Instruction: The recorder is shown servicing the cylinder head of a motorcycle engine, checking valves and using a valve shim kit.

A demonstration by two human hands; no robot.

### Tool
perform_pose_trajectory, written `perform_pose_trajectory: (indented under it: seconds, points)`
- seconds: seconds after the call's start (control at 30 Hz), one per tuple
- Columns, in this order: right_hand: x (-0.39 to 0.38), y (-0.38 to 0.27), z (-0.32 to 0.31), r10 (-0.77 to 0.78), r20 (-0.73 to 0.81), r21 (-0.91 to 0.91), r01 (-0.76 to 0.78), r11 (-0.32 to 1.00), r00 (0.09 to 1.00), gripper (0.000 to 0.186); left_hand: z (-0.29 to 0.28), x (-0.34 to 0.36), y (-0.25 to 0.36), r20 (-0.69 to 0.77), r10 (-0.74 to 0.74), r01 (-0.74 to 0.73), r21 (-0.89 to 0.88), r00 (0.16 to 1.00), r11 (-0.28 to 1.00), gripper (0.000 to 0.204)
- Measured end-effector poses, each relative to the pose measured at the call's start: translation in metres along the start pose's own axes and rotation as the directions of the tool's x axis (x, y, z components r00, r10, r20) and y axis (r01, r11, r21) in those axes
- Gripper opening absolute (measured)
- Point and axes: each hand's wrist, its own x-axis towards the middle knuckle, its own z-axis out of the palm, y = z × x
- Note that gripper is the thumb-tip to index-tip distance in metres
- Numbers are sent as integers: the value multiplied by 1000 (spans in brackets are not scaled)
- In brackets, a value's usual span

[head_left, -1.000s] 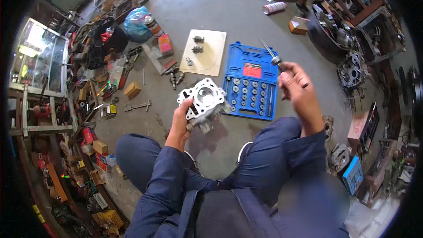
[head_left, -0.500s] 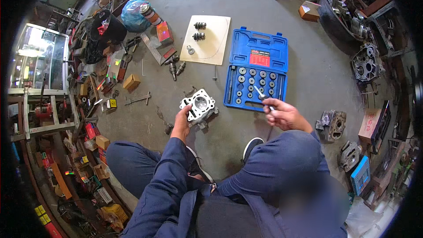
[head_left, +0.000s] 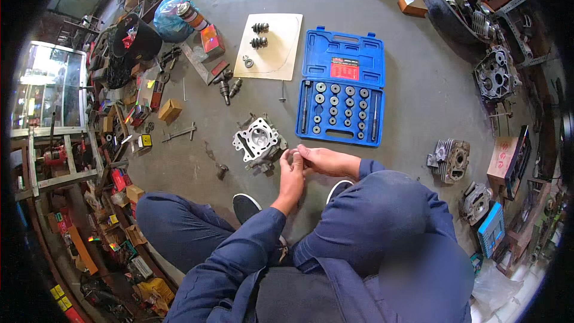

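A pale metal cylinder head (head_left: pixel 254 140) rests on the floor in front of me, its round combustion chamber facing up. Just right of it my hands meet. My left hand (head_left: pixel 291 174) is closed, its fingertips pinched against those of my right hand (head_left: pixel 330 162). Whatever lies between the fingers is hidden or too small to make out. Beyond my right hand lies an open blue tool case (head_left: pixel 302 139) with several round metal cutters (head_left: pixel 333 100) in its slots and a dark rod (head_left: pixel 304 107) along its left side. A valve (head_left: pixel 282 93) lies on the floor left of the case.
A cream board (head_left: pixel 278 42) at the back carries two camshafts (head_left: pixel 259 34) and small rings. Dark metal parts (head_left: pixel 225 88) and a T-shaped tool (head_left: pixel 179 133) lie to the left. Finned cylinders (head_left: pixel 449 160) and an engine casing (head_left: pixel 496 73) stand to the right.
My left hand has let go of the cylinder head and moved right. The right hand, which held a slim tool near the case, has come left to meet it.
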Motion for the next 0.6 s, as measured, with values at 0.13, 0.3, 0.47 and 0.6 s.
perform_pose_trajectory:
  seconds: [0.13,0.3,0.47,0.6]
  points:
    - [-5,-50,-18,102,-152,-807,-183,561,983,36,-4,17,-10,-21,65,-51,414,998,909,47]
    - [78,-35,-82,-683,-250,-968,-163,191,686,28,-6,35,-22,-52,137,-99,458,989,884,42]
    - [93,-17,-52,-654,-461,-868,-459,190,600,25,-9,40,-26,-2,52,-48,357,999,933,49]
    - [84,-38,-38,-578,-480,-872,-433,230,660,24,-21,48,-35,154,-39,18,138,987,990,59]
